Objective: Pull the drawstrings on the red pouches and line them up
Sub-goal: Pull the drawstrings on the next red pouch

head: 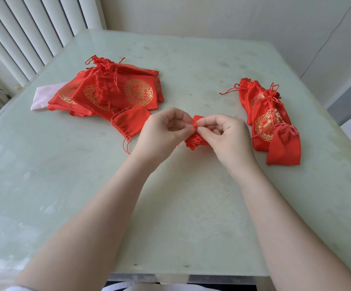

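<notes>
A small plain red pouch point(194, 141) lies bunched at the table's middle, mostly hidden between my hands. My left hand point(164, 133) and my right hand point(226, 137) both pinch its thin red drawstring with thumb and forefinger, fingertips almost meeting above it. To the left lies a loose pile of red pouches with gold round prints point(111, 91), and one plain red pouch point(131, 122) rests at the pile's near edge with its cord trailing. On the right, a row of cinched red pouches point(267, 114) overlaps, ending in a small plain one point(285, 148).
The pale green table point(170, 206) has its front edge near my body. A pink cloth point(42, 95) sticks out from under the left pile. White vertical blinds point(34, 28) hang at the back left, and a wall runs behind.
</notes>
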Available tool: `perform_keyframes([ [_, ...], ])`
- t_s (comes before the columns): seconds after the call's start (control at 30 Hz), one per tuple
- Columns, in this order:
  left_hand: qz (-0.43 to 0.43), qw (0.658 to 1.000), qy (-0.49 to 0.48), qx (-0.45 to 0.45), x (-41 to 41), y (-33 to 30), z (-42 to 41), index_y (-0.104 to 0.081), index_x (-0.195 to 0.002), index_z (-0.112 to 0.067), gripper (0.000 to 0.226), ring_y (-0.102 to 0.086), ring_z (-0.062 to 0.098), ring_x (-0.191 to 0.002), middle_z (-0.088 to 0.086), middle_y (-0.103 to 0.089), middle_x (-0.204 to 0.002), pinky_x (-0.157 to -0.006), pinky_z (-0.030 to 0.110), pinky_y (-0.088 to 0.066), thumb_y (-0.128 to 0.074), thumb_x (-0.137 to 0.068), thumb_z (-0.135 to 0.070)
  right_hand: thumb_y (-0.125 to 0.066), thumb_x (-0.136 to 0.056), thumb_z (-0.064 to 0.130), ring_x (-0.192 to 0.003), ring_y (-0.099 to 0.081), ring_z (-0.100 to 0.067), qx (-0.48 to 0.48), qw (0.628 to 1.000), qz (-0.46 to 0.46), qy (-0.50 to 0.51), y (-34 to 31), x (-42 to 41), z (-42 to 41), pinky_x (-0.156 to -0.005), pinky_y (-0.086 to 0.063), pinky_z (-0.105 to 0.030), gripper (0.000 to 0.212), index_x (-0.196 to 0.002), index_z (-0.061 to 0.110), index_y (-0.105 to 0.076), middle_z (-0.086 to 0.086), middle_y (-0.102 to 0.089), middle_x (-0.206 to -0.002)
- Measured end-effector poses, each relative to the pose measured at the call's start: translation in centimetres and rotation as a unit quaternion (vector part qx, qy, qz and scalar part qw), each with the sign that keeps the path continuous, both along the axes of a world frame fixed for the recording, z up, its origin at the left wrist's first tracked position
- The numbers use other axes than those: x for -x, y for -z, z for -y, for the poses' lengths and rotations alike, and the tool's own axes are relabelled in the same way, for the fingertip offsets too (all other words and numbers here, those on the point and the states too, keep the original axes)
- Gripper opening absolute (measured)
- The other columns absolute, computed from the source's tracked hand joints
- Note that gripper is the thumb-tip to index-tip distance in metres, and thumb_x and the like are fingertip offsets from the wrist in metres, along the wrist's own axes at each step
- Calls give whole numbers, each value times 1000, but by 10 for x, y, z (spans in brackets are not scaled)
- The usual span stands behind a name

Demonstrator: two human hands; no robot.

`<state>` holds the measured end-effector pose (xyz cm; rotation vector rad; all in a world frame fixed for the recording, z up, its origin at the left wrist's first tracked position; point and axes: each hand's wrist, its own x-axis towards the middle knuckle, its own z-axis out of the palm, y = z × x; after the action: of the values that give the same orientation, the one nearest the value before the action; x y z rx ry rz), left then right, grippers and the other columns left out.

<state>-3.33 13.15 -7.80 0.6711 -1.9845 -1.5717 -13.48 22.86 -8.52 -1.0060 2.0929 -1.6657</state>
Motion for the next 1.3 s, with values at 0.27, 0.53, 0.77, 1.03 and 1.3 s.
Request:
perform_keyframes([
  [0.27,29,992,-27,123,3,6,1,-61,-81,-18,18,-63,-1,-61,-6,-66,-76,-59,9,-47,-68,-79,-1,-67,-78,-1,-69,-65,-18,-19,999,47,-18,3,3,0,-71,-56,-29,24,-73,23,-68,-6,-69,-71],
  [0.53,9,963,-47,267,7,14,0,-65,-90,-2,18,-61,-1,-63,-2,-65,-72,-61,7,-47,-60,-76,7,-63,-77,5,-61,-53,9,-87,984,-158,-8,5,4,1,-61,-38,-4,13,-75,16,-69,16,-55,-65],
  [0.77,-30,937,-43,345,6,17,6,-61,-88,-7,12,-57,14,-66,-2,-63,-78,-62,34,-48,-57,-77,-3,-46,-94,1,-47,-47,5,-48,985,99,-130,-8,3,-6,-48,-36,-8,26,-75,13,-59,13,-57,-50],
  [1.03,-55,938,-22,343,7,22,10,-67,-82,-6,14,-55,10,-68,-2,-61,-77,-60,19,-46,-56,-78,0,-41,-95,4,-55,-32,-6,-10,955,269,-129,-1,7,-2,-46,-14,-20,28,-70,14,-51,0,-37,-64],
  [1.3,-52,965,-4,257,10,20,2,-66,-83,-9,15,-61,4,-64,-4,-61,-78,-63,22,-51,-72,-75,-20,-45,-93,5,-53,-34,-5,2,952,284,-112,1,9,-2,-42,-16,-18,27,-69,12,-56,0,-42,-62],
])
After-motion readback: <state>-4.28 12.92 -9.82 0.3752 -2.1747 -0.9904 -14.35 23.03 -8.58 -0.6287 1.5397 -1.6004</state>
